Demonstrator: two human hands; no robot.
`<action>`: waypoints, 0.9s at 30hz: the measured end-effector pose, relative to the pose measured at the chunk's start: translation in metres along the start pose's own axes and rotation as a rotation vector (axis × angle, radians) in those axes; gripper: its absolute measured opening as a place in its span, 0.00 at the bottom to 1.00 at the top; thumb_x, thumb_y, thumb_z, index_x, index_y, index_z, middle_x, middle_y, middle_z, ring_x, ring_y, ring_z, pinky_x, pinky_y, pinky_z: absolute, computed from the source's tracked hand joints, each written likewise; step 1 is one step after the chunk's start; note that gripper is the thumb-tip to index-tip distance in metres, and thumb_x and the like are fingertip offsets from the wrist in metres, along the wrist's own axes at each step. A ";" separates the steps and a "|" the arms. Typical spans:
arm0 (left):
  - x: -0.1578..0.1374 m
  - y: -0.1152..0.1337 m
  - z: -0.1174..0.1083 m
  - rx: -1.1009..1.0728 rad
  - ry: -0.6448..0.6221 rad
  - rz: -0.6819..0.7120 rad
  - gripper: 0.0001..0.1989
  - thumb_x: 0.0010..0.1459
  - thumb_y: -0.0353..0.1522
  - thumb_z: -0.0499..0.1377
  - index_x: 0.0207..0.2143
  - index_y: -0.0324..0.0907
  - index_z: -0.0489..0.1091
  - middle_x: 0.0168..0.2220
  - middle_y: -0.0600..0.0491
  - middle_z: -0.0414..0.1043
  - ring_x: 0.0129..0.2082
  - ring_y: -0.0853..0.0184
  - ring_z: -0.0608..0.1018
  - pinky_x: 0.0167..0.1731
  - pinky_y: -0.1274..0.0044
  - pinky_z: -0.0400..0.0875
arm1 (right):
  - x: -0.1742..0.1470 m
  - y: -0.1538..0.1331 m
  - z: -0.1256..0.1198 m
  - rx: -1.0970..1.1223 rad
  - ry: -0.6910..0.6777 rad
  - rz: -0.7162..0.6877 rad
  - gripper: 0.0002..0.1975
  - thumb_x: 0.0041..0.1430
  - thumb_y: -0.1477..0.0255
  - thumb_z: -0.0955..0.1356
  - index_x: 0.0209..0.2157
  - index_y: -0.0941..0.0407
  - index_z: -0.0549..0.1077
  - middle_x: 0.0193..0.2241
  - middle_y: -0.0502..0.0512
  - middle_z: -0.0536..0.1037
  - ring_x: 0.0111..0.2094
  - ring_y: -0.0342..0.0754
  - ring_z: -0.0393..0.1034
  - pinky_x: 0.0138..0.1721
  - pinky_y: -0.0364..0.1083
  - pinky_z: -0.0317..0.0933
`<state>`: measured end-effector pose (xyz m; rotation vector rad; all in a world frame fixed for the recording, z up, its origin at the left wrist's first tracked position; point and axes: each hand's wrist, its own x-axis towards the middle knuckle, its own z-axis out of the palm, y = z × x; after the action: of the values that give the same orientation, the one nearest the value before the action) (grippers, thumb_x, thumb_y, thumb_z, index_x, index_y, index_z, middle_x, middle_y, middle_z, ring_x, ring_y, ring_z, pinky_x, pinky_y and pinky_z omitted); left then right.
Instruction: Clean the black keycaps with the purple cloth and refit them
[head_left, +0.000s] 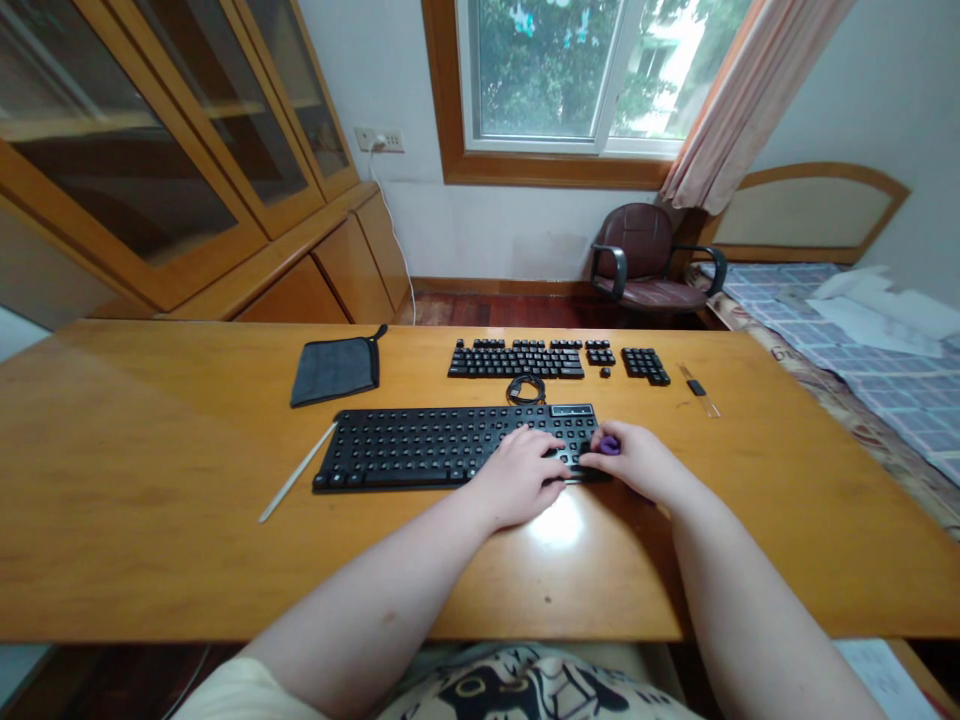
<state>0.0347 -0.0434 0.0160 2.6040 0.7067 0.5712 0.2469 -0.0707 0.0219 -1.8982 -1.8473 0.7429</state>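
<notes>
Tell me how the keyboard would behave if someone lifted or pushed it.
The keyboard looks straight and panel-like, so it's probably stiff. Lying low and flat on the desk, it seems more apt to slide than tip. The coiled cable by its back edge might drag along, if attached.

A wooden table (150, 480) carries a keyboard (405, 450), loose keycaps (517, 362), coiled cable (526, 379), dark pouch (335, 370) and pale stick (298, 473).

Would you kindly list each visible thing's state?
Black plastic keyboard: largely without keycaps.
Loose black keycaps: arranged in rows.
Purple rounded object: held in right hand.
Thin black cable: coiled.
Grey fabric pouch: lying flat.
Pink curtain: drawn aside.
Wood-framed glass cabinet doors: closed.
White plug: plugged in.
</notes>
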 end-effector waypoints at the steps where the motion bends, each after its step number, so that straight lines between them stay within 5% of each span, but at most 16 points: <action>1: 0.000 0.000 0.000 0.001 0.000 -0.001 0.09 0.54 0.35 0.56 0.37 0.49 0.73 0.49 0.51 0.68 0.51 0.61 0.67 0.55 0.59 0.52 | 0.001 0.002 -0.001 -0.009 0.034 0.039 0.15 0.41 0.59 0.71 0.25 0.56 0.69 0.21 0.48 0.70 0.24 0.45 0.63 0.25 0.43 0.56; 13: 0.004 -0.005 0.004 0.052 -0.090 -0.052 0.09 0.55 0.36 0.54 0.36 0.52 0.73 0.52 0.55 0.65 0.57 0.57 0.59 0.56 0.54 0.47 | 0.010 0.005 0.008 -0.027 -0.034 0.240 0.17 0.32 0.65 0.74 0.22 0.56 0.64 0.18 0.46 0.68 0.21 0.42 0.59 0.21 0.41 0.50; 19: 0.003 -0.007 0.004 0.034 -0.055 0.008 0.09 0.56 0.35 0.53 0.36 0.49 0.73 0.47 0.54 0.70 0.53 0.62 0.65 0.57 0.59 0.48 | 0.010 0.007 0.005 -0.001 0.002 0.144 0.17 0.35 0.61 0.73 0.22 0.56 0.65 0.19 0.47 0.69 0.21 0.43 0.61 0.21 0.41 0.52; 22: 0.002 -0.008 0.003 0.002 -0.018 0.031 0.10 0.57 0.34 0.52 0.37 0.48 0.73 0.43 0.55 0.72 0.47 0.66 0.70 0.56 0.63 0.51 | 0.015 0.020 -0.003 0.019 0.171 0.147 0.14 0.41 0.59 0.69 0.23 0.56 0.67 0.20 0.49 0.71 0.22 0.44 0.63 0.24 0.42 0.55; 27: 0.003 -0.012 0.003 -0.068 0.067 0.024 0.10 0.58 0.31 0.51 0.36 0.45 0.73 0.39 0.54 0.74 0.42 0.68 0.73 0.52 0.68 0.58 | 0.030 0.061 -0.027 -0.078 0.659 0.410 0.13 0.50 0.65 0.64 0.33 0.57 0.74 0.30 0.59 0.77 0.30 0.50 0.69 0.30 0.45 0.59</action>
<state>0.0339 -0.0325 0.0088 2.5440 0.6654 0.6812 0.3117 -0.0417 0.0029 -2.2425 -1.1126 0.1088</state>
